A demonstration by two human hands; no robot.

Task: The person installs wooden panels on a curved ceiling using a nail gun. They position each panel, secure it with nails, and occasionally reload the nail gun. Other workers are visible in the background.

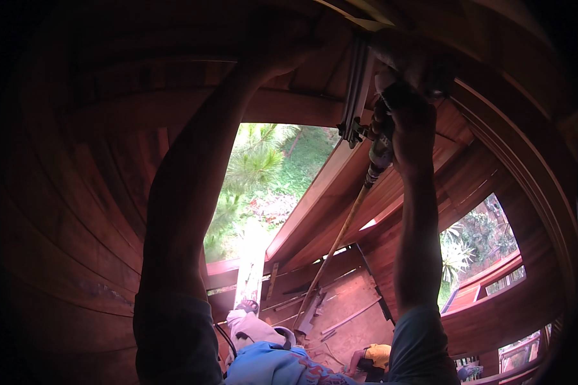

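Overhead, my right hand (415,131) is wrapped round the handle of what looks like a pneumatic nail gun (356,90). Its long, straight magazine shows to the left of the hand, and its upper end is close to the wooden boards above. A yellowish air hose (340,237) runs from the handle's end down toward the floor. My left hand (282,54) reaches up to the dark wooden boards (282,106) on the left. Deep shadow hides its fingers and whatever they touch.
Through a wall opening (270,173) on the left, plants and ground show far below. Another opening (478,244) lies at right. A reddish floor (353,298) below me carries loose wood strips. A light cloth (260,327) and something yellow (377,354) are near my body.
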